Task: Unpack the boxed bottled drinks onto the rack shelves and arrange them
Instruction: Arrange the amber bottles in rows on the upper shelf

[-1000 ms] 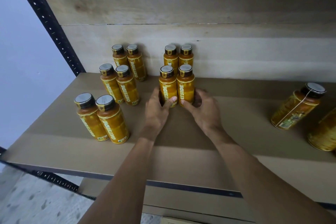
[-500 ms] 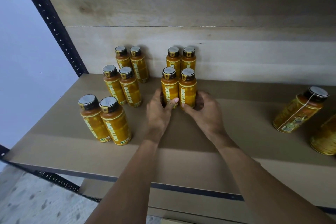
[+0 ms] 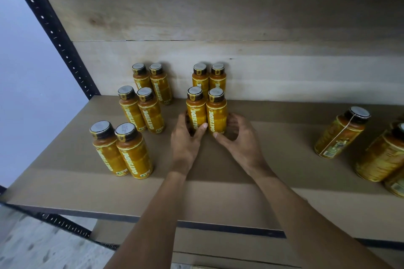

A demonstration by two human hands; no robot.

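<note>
Barely shifting since a second ago, still clasping in the same spot. Curling left hand [image 3: 185,140] round left bottle [image 3: 196,111], pressing its label with the thumb; wrapping right hand [image 3: 240,140] round right bottle [image 3: 216,113], touching its base with the thumb. Keeping both upright, touching side by side on the shelf [image 3: 218,192], just ahead of the rear pair [image 3: 200,81] against the back panel [image 3: 284,72].

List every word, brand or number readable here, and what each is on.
"OATSIDE": vertical, on the centre-left bottle gripped by the left hand.
"OATSIDE": also on the front-left bottle and the middle-left bottle.
Too blurred to read: the centre-right bottle held by the right hand, small print, caps, the tilted bottles.
</note>
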